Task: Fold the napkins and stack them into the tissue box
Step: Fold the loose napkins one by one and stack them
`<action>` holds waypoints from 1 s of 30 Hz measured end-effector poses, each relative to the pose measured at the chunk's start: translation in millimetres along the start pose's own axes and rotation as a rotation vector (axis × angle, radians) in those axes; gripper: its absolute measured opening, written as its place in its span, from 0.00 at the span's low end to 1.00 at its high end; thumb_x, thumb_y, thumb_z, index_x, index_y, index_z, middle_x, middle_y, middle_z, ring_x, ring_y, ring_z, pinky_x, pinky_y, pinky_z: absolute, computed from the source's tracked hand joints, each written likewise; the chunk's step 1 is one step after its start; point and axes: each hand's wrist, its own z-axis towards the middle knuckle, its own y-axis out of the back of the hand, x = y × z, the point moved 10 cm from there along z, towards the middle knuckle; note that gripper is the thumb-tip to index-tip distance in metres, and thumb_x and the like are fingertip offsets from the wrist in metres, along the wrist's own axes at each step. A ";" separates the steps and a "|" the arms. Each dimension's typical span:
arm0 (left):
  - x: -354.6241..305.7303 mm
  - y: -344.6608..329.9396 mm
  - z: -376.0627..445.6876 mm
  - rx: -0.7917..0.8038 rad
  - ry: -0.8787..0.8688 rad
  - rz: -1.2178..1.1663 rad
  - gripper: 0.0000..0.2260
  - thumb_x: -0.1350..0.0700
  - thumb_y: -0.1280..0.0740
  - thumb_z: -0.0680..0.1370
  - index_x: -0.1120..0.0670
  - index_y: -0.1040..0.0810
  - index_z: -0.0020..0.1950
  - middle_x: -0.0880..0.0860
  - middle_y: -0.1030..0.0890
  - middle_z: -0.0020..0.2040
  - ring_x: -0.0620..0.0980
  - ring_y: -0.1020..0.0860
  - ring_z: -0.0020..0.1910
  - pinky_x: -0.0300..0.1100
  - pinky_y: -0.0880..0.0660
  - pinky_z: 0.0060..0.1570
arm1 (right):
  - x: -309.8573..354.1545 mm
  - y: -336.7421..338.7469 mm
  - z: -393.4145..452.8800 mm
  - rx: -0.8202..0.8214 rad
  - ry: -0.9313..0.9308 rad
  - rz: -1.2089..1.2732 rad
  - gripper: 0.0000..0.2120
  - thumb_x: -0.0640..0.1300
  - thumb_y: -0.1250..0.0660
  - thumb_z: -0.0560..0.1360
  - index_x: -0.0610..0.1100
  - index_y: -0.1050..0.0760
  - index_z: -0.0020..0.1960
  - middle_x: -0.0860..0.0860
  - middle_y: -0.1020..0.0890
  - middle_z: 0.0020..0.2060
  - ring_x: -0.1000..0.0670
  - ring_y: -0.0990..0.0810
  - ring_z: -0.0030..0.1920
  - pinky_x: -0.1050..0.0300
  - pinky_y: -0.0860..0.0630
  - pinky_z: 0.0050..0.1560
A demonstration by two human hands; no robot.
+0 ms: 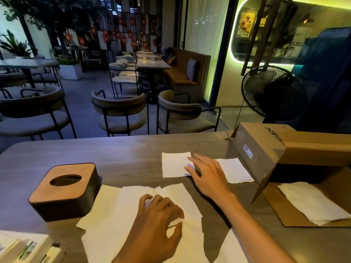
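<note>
Tabletop napkin lies under the right hand fingertips.

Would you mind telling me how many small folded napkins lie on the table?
2: one small white folded napkin under the right hand, another beside the cardboard box.

The bench is grey with a faint wood grain. The tissue box has dark brown sides and a light tan wooden lid. The napkins are plain white. The cardboard box is brown, with black lettering and a white label.
</note>
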 end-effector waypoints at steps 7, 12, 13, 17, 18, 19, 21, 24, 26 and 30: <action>-2.9 33.1 3.9 -0.188 -0.046 -0.253 0.18 0.28 0.40 0.73 0.30 0.27 0.60 0.24 0.40 0.67 0.30 0.42 0.68 0.39 0.44 0.68 | -57.9 18.7 -26.0 -0.051 -0.368 -0.420 0.21 0.57 0.42 0.84 0.47 0.25 0.70 0.46 0.20 0.63 0.44 0.22 0.63 0.49 0.28 0.62; 1.0 35.1 43.9 -0.251 -0.074 -0.206 0.17 0.29 0.43 0.75 0.34 0.26 0.56 0.32 0.28 0.59 0.40 0.29 0.60 0.41 0.28 0.57 | -45.7 9.4 -11.3 -0.040 -0.193 -0.279 0.10 0.43 0.33 0.82 0.45 0.19 0.63 0.47 0.17 0.57 0.46 0.19 0.54 0.53 0.20 0.52; 1.3 36.1 52.8 -0.233 -0.078 -0.177 0.19 0.27 0.46 0.73 0.33 0.27 0.56 0.32 0.27 0.58 0.40 0.29 0.59 0.41 0.30 0.58 | -45.5 8.0 -9.5 -0.026 -0.178 -0.252 0.09 0.41 0.32 0.81 0.45 0.19 0.61 0.47 0.17 0.55 0.46 0.18 0.52 0.53 0.20 0.49; 7.1 35.2 88.4 -0.173 -0.046 -0.166 0.13 0.33 0.39 0.76 0.36 0.25 0.57 0.39 0.23 0.59 0.42 0.28 0.60 0.49 0.30 0.64 | -42.6 10.7 -8.6 -0.020 -0.157 -0.123 0.08 0.41 0.31 0.81 0.45 0.20 0.59 0.47 0.17 0.55 0.46 0.19 0.53 0.53 0.20 0.49; 9.1 32.8 96.4 -0.162 -0.045 -0.198 0.13 0.33 0.38 0.76 0.36 0.25 0.57 0.41 0.22 0.60 0.44 0.26 0.59 0.52 0.28 0.64 | -42.3 12.3 -9.3 -0.035 -0.162 -0.085 0.07 0.41 0.31 0.81 0.45 0.20 0.59 0.47 0.17 0.55 0.46 0.19 0.53 0.53 0.19 0.49; 11.9 29.7 102.8 -0.163 -0.038 -0.234 0.15 0.31 0.39 0.75 0.35 0.25 0.56 0.42 0.21 0.59 0.45 0.24 0.59 0.55 0.26 0.63 | -42.3 15.6 -11.3 -0.065 -0.173 -0.020 0.07 0.41 0.32 0.81 0.45 0.21 0.58 0.48 0.17 0.55 0.47 0.19 0.54 0.53 0.18 0.48; 14.7 29.4 114.2 -0.188 -0.019 -0.305 0.17 0.29 0.39 0.73 0.35 0.26 0.57 0.44 0.21 0.60 0.46 0.23 0.57 0.56 0.25 0.61 | -42.8 27.0 -16.2 -0.167 -0.207 0.245 0.05 0.43 0.34 0.82 0.47 0.22 0.57 0.52 0.18 0.53 0.53 0.19 0.53 0.59 0.19 0.46; 11.7 41.1 123.5 -0.244 0.052 -0.563 0.21 0.40 0.32 0.76 0.43 0.28 0.67 0.45 0.23 0.61 0.43 0.24 0.54 0.39 0.22 0.52 | -37.5 43.3 -16.3 -0.266 -0.244 0.763 0.06 0.45 0.37 0.84 0.48 0.24 0.58 0.57 0.20 0.51 0.59 0.20 0.53 0.65 0.22 0.43; 9.8 37.6 128.9 -0.161 0.101 -0.848 0.25 0.42 0.30 0.75 0.48 0.30 0.69 0.46 0.22 0.59 0.42 0.22 0.52 0.32 0.22 0.44 | -31.8 40.4 -7.8 -0.220 -0.287 1.026 0.08 0.46 0.38 0.84 0.46 0.24 0.60 0.53 0.18 0.52 0.56 0.19 0.54 0.62 0.20 0.45; 23.0 35.5 132.4 -0.105 0.167 -1.242 0.19 0.46 0.29 0.77 0.50 0.25 0.65 0.51 0.17 0.57 0.47 0.16 0.52 0.43 0.18 0.46 | -22.3 7.0 12.6 -0.017 -0.389 1.187 0.11 0.50 0.38 0.84 0.47 0.23 0.62 0.49 0.15 0.54 0.50 0.16 0.57 0.48 0.18 0.56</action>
